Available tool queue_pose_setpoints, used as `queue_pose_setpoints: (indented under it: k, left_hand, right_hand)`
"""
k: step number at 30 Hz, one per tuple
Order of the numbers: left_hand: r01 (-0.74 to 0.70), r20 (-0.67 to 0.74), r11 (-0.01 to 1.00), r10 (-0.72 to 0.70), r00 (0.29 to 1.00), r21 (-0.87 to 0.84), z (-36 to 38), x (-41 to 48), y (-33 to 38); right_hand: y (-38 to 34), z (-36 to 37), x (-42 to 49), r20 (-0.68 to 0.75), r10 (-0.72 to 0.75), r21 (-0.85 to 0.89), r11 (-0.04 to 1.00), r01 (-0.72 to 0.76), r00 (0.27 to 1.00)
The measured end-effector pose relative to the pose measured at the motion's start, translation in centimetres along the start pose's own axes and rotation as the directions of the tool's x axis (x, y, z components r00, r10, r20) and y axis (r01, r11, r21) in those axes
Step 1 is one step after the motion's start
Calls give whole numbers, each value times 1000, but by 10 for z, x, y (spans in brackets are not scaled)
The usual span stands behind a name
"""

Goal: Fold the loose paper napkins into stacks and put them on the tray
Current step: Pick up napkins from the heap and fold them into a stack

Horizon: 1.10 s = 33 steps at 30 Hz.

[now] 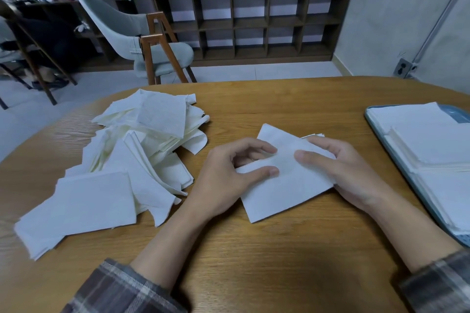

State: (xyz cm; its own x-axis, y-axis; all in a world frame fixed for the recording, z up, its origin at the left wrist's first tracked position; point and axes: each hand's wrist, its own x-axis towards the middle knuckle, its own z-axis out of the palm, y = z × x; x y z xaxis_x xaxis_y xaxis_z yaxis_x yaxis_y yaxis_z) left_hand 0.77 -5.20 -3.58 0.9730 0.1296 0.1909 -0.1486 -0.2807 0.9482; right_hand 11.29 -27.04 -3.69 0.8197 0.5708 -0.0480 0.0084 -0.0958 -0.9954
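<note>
Fingers of my left hand (223, 173) are curled inward. The thumb lies flat on top of the folded napkin (287, 190) and the index fingertip presses its upper part, so the left edge is pinched between them. My right hand (348, 173) grips the opposite side, thumb on the top face and fingers bent over the far edge. Both hands hold the same piece, which lies flat on the bench (254, 256) at centre, turned at a slant to me. Thin white edges show behind its far corner. I cannot tell how many sheets lie under it.

Loose napkins (142, 150) sit in an untidy pile to the left, apart from my left hand. Lower layers of the pile are covered by those above.

At the right edge of the bench stands the tray (376, 132), blue-grey, carrying flat white stacks (432, 142). The frame cuts off its right side, so the full number of stacks cannot be made out.

My palms hide the parts of the folded napkin beneath them. Plaid sleeves (119, 290) are cut off at the bottom.
</note>
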Motion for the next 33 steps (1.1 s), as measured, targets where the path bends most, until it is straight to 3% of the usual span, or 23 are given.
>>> queue_pose_setpoints:
  k: [4,9,17,22,33]
  left_hand:
    - [60,159,994,-45,986,-92,-1,-5,11]
    - [65,207,985,-31,978,-158,-10,-5,20]
    - [19,-11,991,-20,1000,-133,-6,-1,15]
    - [44,-100,999,-43,994,13,5,1,0]
    - [73,-52,997,-73,996,2,7,3,-3]
  right_hand:
    - [-5,3,-1,-24,-2,35,999,3,1000]
    - [-7,2,0,-7,51,104,993,-50,999]
    - [1,3,-1,192,2,196,980,-40,981]
    - [-4,10,-5,63,-24,-58,998,27,998]
    - [-12,13,-10,121,-82,-114,989,96,989]
